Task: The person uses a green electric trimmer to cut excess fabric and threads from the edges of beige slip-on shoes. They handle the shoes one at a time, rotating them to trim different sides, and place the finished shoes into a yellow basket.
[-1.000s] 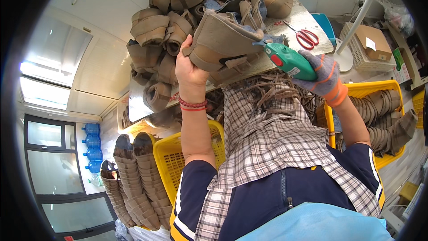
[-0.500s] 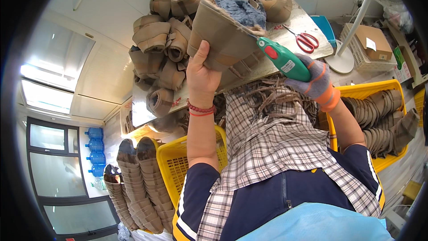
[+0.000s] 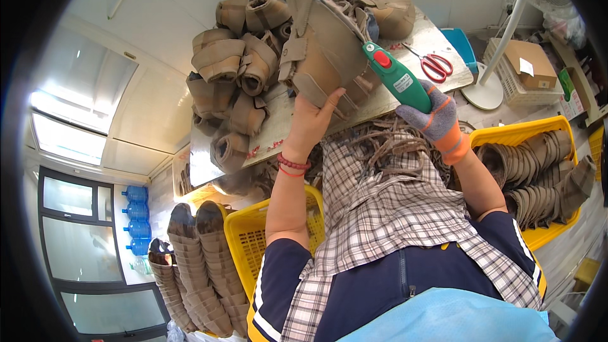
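My left hand, bare with red bead bracelets at the wrist, grips the lower edge of a tan boot upper, thumb outside. The upper is raised over the table, its side with a strap turned toward me. In my right hand, gloved in grey and orange, is a green hand-held power tool with a red button. The tool's tip meets the right edge of the upper; its working end is hidden there. Scraps of brown trimmings lie over my checked apron.
More tan uppers are heaped on the table at left and back. Red-handled scissors lie to the right. Yellow baskets flank me, the right one with stacked uppers. A white fan stands at right; stacked uppers rise at left.
The boot upper has been turned: its blue-grey fleece opening faced up before, now its outer side faces me. My left hand has shifted right and lower, with the right hand slightly left and down.
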A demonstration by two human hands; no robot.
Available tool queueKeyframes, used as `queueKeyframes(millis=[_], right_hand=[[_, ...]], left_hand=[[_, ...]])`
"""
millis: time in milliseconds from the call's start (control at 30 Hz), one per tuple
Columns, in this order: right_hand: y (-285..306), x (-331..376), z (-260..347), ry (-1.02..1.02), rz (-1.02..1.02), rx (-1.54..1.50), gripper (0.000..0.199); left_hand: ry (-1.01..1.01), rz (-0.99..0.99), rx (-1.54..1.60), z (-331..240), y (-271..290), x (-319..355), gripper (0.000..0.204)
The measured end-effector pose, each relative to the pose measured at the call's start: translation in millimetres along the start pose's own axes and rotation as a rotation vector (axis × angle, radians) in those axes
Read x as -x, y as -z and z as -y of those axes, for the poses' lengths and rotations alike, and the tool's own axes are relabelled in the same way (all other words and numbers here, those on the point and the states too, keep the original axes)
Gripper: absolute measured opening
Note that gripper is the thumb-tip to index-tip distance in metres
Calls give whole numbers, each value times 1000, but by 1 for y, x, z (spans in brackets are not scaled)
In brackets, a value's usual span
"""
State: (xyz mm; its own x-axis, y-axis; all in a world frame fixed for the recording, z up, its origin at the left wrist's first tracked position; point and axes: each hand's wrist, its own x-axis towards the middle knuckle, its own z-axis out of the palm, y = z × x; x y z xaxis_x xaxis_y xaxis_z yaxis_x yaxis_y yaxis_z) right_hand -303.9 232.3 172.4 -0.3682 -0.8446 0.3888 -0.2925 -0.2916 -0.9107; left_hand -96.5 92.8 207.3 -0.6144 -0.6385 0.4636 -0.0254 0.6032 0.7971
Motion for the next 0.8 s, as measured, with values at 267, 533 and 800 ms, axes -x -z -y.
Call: queueKeyframes(millis=[267,533,800], right_hand=[[7,9,-10,-70,-118,-124,46],[25,29,11,-166,-195,-319,38],[57,26,14,-98,-385,-288,39]], left_hand=[[-376,115,-696,20,-8,7,20],[-561,260,-733,2,-20,-3,38],[-569,56,-637,25,-12,9,38]])
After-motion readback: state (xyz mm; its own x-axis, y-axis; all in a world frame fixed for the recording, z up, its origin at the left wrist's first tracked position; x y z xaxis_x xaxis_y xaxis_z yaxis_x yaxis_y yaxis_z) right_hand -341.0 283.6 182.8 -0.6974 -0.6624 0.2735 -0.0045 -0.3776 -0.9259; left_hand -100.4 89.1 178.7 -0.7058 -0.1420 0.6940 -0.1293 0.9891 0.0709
